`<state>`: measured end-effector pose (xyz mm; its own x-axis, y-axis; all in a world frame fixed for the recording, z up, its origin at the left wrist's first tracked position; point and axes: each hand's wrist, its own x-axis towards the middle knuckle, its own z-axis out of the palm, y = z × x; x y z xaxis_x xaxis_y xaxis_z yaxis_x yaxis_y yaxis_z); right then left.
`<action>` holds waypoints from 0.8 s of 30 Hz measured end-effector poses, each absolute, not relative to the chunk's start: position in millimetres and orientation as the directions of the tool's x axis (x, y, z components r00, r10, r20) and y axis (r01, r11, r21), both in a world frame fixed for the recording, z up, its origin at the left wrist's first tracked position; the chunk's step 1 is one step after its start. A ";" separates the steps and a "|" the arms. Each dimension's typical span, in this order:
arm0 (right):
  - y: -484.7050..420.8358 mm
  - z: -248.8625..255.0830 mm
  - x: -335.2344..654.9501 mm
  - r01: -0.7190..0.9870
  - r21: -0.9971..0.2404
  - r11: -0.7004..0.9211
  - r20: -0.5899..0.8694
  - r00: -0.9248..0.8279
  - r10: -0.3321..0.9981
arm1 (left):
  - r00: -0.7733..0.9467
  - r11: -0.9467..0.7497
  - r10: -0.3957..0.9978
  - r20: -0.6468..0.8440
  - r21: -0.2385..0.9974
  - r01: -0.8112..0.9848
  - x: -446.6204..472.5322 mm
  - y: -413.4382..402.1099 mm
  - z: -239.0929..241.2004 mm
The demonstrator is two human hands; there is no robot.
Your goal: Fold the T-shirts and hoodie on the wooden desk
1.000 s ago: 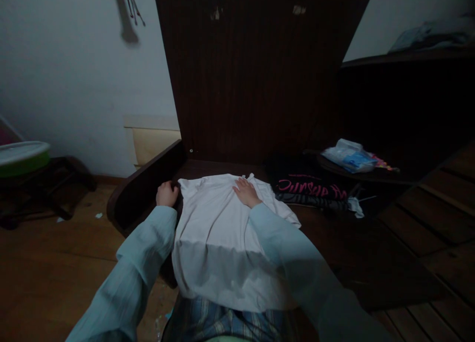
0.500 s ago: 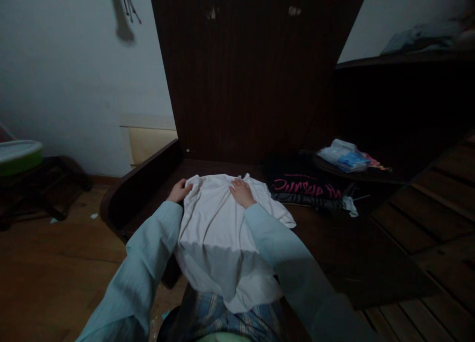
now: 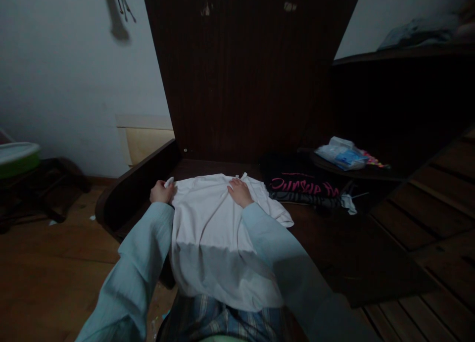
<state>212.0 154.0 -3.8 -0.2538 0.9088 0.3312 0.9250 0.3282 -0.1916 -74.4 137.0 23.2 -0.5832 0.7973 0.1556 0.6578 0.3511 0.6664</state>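
A white shirt (image 3: 211,218) lies spread over the dark wooden surface, its lower part hanging over the front edge onto my lap. My left hand (image 3: 162,191) is closed on the shirt's far left corner, with a bit of cloth poking up past the fingers. Flat on the upper right part of the cloth rests my right hand (image 3: 240,192), its fingers stretched out. Creases run through the fabric around that hand. To the right of the shirt sits a folded black garment (image 3: 297,181) with pink lettering.
A raised wooden side (image 3: 129,183) borders the surface on the left, and a tall dark panel (image 3: 241,84) stands behind. Plastic packets (image 3: 341,154) lie on a small shelf at right. A green-sided tub (image 3: 18,159) stands on a stool at far left.
My left hand has moved left, pulling the shirt's left corner outward, and the cloth there is flatter. My right hand stays in the same place on the shirt.
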 end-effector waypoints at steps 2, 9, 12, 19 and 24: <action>154.8 -4.5 212.2 0.923 -0.189 0.334 0.335 -0.259 0.906 | -0.518 0.393 0.850 0.096 0.539 0.745 -81.8 135.0 27.4; 155.3 -4.1 212.6 0.925 -0.197 0.324 0.334 -0.247 0.910 | -0.291 0.211 0.954 0.074 0.527 0.823 -96.3 138.9 62.2; 155.1 -3.4 212.7 0.926 -0.193 0.325 0.327 -0.251 0.911 | -0.060 -0.044 0.987 0.148 0.613 0.789 -72.5 130.7 83.1; 155.8 -3.6 212.4 0.933 -0.180 0.312 0.316 -0.246 0.916 | 0.267 -0.265 0.954 0.136 0.801 0.538 -52.3 97.5 77.2; 156.2 -3.4 212.0 0.931 -0.180 0.317 0.303 -0.254 0.919 | 0.393 -0.420 0.903 0.171 0.542 0.728 -61.9 84.1 40.0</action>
